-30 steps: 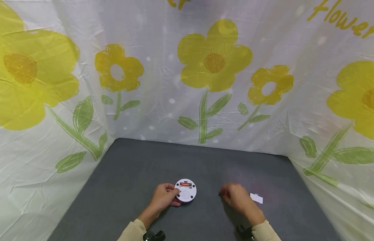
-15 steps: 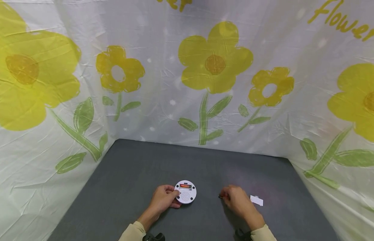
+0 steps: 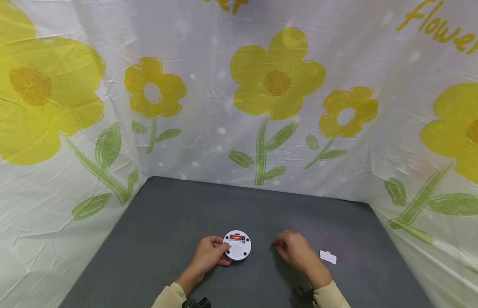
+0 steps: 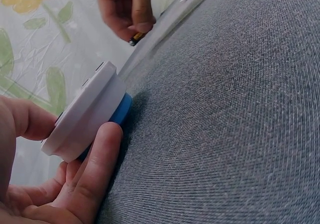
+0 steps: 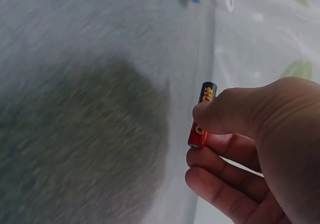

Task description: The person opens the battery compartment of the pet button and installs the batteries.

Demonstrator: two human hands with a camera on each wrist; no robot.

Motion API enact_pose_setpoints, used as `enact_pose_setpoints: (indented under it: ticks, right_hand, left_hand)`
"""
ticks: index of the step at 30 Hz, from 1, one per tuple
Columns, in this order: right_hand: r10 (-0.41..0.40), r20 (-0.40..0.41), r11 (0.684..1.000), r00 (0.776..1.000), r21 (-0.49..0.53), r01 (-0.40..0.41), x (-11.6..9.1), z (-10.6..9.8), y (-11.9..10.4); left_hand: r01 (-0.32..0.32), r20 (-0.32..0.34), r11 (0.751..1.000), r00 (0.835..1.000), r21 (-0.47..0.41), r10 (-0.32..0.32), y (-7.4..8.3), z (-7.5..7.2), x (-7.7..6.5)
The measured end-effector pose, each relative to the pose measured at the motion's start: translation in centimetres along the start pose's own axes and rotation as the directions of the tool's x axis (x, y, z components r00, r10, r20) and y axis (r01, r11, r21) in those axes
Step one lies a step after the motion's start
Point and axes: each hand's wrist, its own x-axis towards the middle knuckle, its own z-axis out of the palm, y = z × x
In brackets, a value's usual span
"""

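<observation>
A round white device lies underside up, its small feet and speaker holes showing. In its uncovered compartment sits a red battery. My left hand grips the device by its left edge, thumb on top and fingers below. The left wrist view shows the device's blue lower part close over the cloth. To the right, my right hand pinches a black and red battery between thumb and fingers, held above the table and apart from the device.
A white battery cover lies on the dark grey tabletop, just right of the right hand. A flower-printed curtain rises behind the table and along both sides.
My right hand has moved left, toward the device, carrying the battery. The left hand and the device have stayed in place.
</observation>
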Motion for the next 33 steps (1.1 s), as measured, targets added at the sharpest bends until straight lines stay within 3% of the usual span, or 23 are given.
enact_pose_setpoints:
  ticks: [7,21,33]
  right_hand:
    - [-0.029,-0.015,0.999,0.999,0.042,0.029,1.4,0.0,-1.3]
    - [-0.049,-0.014,0.998,0.999,0.035,0.049,4.1,0.3,-3.4]
    - [-0.049,0.04,0.997,0.998,0.069,0.046,6.3,0.2,-5.8]
  left_hand:
    - [-0.007,0.006,1.0,1.0,-0.007,0.007,0.2,0.0,-0.2]
    - [-0.004,0.005,1.0,1.0,-0.015,0.004,0.5,0.0,-0.4]
    - [-0.004,0.001,1.0,1.0,-0.013,0.004,0.2,0.0,-0.2]
